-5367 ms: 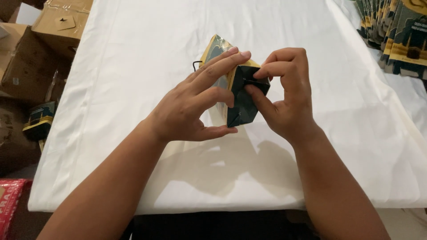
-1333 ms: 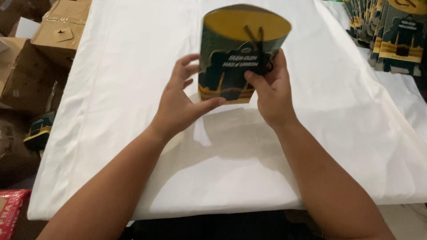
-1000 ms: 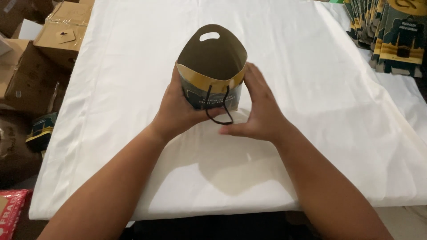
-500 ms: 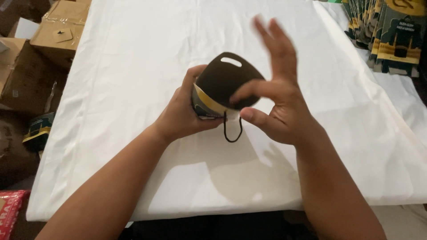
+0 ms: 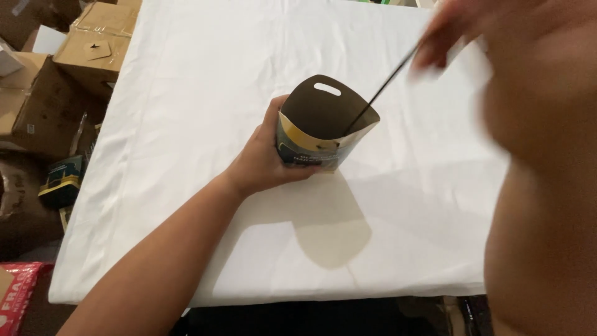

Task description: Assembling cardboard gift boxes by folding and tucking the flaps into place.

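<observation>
Head view, only one. Your left hand [image 5: 264, 163] wraps the lower body of a small paper pouch [image 5: 323, 127], fingers closed around it, thumb across the printed front. Firm clamp, no gap showing. The pouch stands upright on the white table cloth [image 5: 186, 93], about mid-table, mouth open upward. Inside is dark brown; outside is dark green-blue with a yellow band near the top edge. The back wall rises higher than the front and has a small oval cut-out near its top. Its shadow falls on the cloth toward you.

A thin black cord [image 5: 379, 93] runs taut from the pouch's front wall up and right to your right hand [image 5: 454, 31]. That hand is raised close to the camera, heavily blurred, fingertips pinched together on the cord's upper end. Exact finger placement can't be told through the blur. Your right forearm fills the right edge of the frame, out of focus.

Left of the table: stacked cardboard boxes [image 5: 81, 43], brown, one with a small cut-out in its top flap. Lower down, on the floor side, a dark green and yellow package [image 5: 62, 180] beside the boxes. Bottom left corner, a red printed bag [image 5: 18, 292], partly cut off. Cloth is creased, hangs over the near edge.
</observation>
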